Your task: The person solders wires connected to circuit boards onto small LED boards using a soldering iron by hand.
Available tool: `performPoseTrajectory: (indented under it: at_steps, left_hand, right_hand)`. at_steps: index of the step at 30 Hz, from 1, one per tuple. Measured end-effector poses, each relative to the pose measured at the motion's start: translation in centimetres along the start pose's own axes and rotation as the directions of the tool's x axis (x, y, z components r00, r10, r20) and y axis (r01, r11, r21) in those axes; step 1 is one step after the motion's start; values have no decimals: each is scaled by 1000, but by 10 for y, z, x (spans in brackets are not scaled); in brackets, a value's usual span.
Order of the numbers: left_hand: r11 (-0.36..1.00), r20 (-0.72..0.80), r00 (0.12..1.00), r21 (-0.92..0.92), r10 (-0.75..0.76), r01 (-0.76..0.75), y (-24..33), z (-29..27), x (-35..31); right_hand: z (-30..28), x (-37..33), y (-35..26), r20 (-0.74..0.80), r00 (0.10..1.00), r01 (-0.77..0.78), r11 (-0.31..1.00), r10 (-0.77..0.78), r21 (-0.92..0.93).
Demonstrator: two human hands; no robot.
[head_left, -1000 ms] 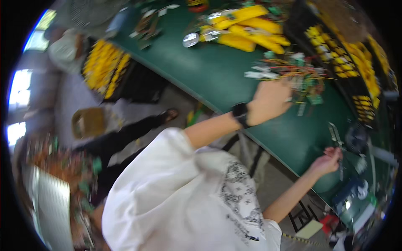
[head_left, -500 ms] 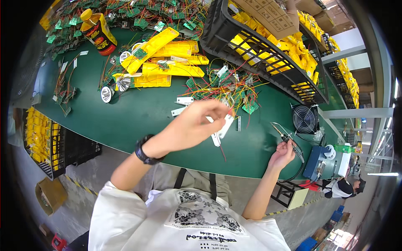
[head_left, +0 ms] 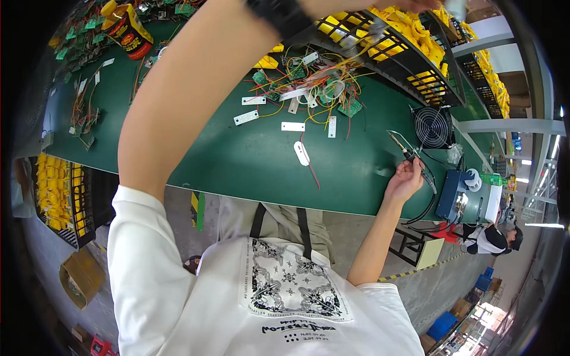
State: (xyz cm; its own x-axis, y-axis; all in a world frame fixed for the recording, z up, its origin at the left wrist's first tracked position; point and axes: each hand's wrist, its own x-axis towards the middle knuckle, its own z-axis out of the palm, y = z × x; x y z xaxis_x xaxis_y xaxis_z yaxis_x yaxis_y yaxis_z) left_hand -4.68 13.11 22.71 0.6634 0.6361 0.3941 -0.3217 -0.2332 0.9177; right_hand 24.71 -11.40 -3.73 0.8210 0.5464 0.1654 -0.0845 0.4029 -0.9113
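My left arm stretches across the bench to the top edge, where my left hand (head_left: 332, 5) is mostly cut off and its fingers cannot be made out. A blurred, pale thing (head_left: 375, 28) shows just below it, in front of a black crate. At the right, my right hand (head_left: 406, 178) is closed around a soldering iron (head_left: 408, 155), its tip pointing up and left. Between the arms lies a white slotted plate (head_left: 301, 153) with a red wire. Above it are a white strip (head_left: 293, 126) with holes and a tangle of wired green circuit boards (head_left: 350, 107).
The black crate (head_left: 409, 74) of yellow parts stands at the back right, near a black fan (head_left: 431, 127). A blue box-shaped unit (head_left: 454, 193) sits at the right end. A bottle (head_left: 127, 32) stands far left. Another person (head_left: 493, 240) is in the background.
My left hand has left the white plates and swung up to the top edge; the slotted plate now lies on the bench. The cardboard box over the crate is gone. My right hand keeps the iron.
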Motion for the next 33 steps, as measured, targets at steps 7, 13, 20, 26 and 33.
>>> performPoseTrajectory:
  at_steps: [7,13,20,26,33]
  left_hand:
    - [997,247,968,-74,52,-34,41,24,1]
    - [956,10,969,170,-245,240,-10,44,-47]
    - [867,-16,883,185,-469,464,-52,-13,-206]
    - [249,-341,927,894,-158,372,-67,-28,-241]
    - [428,-119,992,900,50,87,-124,58,-191]
  right_hand:
    - [3,-2,-5,-122,988,86,993,-96,-85]
    - [1,-1,-10,-257,962,85,996,-91,-33]
    - [7,-6,-13,-245,969,10,1000,-9,2]
    - [11,-4,-13,-243,970,4,1000,-10,-24]
    - [6,-1,-9,-229,973,-4,999,-3,-32]
